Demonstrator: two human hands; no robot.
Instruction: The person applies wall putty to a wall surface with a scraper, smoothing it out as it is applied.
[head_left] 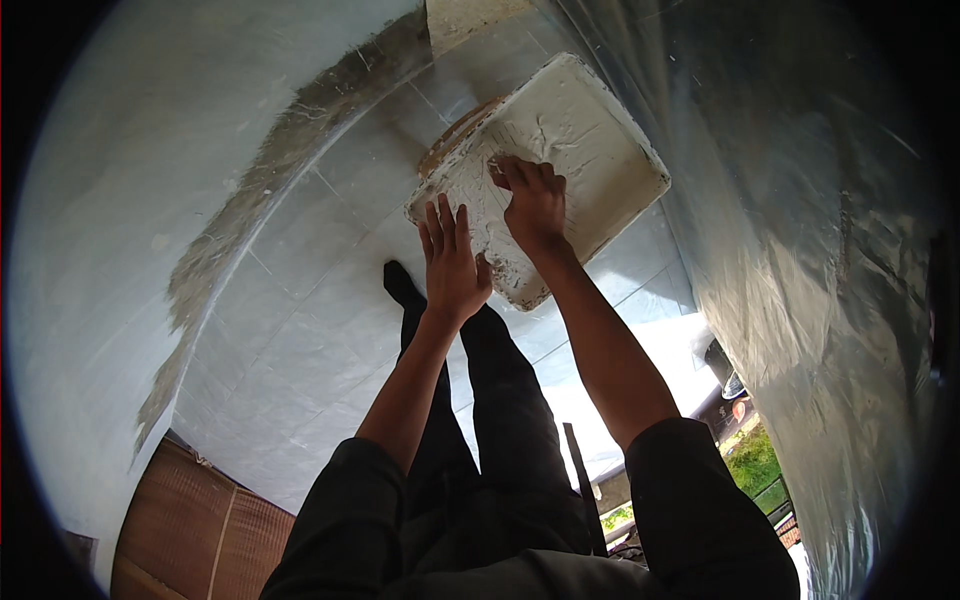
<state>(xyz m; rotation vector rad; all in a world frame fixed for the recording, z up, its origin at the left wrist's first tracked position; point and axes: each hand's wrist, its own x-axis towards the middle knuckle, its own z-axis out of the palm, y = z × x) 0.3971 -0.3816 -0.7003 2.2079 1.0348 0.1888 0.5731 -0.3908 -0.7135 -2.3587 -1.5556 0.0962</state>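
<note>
A rectangular tray (600,185) lies in front of me, its inside coated with a white paste and its rim crusted with dried smears. My right hand (537,205) is over the middle of the tray with its fingers curled closed. Whatever those fingers may grip cannot be made out. At the tray's near left edge is my left hand (456,268), its fingers stretched out and the thumb apart, holding nothing. Whether its palm touches the rim is hidden.
Under the tray's left side shows a brown curved edge (455,138). A pale wall (150,190) with a bare grey-brown strip curves along the left. Clear plastic sheeting (800,250) hangs at the right. Grey tiles (300,250) cover the floor; a brown ribbed panel (195,515) stands lower left.
</note>
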